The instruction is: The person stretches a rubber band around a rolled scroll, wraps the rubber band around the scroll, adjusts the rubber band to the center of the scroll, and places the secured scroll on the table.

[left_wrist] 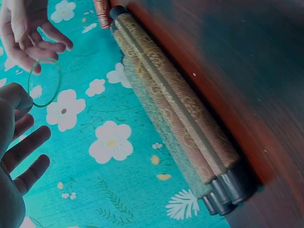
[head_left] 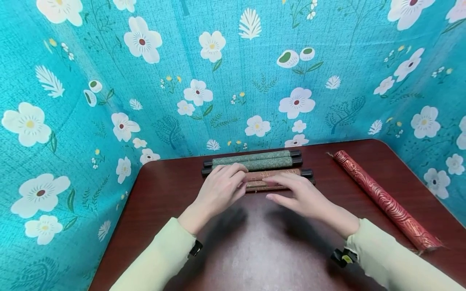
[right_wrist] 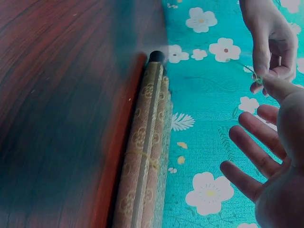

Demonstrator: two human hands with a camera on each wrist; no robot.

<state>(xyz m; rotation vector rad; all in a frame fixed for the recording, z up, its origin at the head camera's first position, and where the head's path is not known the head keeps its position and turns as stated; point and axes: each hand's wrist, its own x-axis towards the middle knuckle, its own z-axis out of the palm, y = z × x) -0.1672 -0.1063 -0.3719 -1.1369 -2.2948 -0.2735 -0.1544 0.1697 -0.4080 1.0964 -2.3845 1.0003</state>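
My left hand (head_left: 222, 188) pinches a thin green elastic loop (left_wrist: 60, 80) between thumb and forefinger; the loop hangs round and slack in the left wrist view. My right hand (head_left: 306, 192) is close by with fingers spread, its fingertips right at the loop. Both hands are over two brown patterned scrolls (right_wrist: 137, 166), rolled up side by side with black end knobs and a thin cord around them. Behind these lie two green scrolls (head_left: 271, 163), also with black ends. In the head view the hands partly cover the brown scrolls.
A red and gold roll (head_left: 386, 200) with frayed ends lies slanted on the right side of the dark red table (head_left: 164, 194). A turquoise flowered cloth (head_left: 233, 81) stands behind and along both sides of the table.
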